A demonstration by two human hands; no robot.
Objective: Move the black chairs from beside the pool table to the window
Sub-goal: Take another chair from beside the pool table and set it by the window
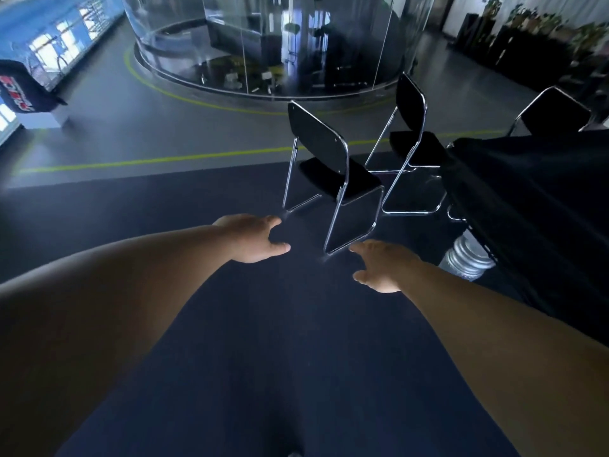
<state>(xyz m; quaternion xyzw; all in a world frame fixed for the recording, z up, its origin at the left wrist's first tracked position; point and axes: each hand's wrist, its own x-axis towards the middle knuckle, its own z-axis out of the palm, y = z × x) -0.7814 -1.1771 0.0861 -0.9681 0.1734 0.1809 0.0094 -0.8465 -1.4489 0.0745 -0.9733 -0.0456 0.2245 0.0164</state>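
Two black chairs (318, 136) on dk carpet (263, 324) nr round glass room (263, 44); left hand (253, 240) & right hand (382, 267) spread.

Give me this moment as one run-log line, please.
phase: reach | left hand: open, empty | right hand: open, empty | target: nearest black chair, untouched | black-covered table: beside chair

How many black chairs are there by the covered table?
3. The nearest chair stands mid-frame; the second chair is behind it, to the right; the third chair shows only its backrest past the covered table. Others may be hidden.
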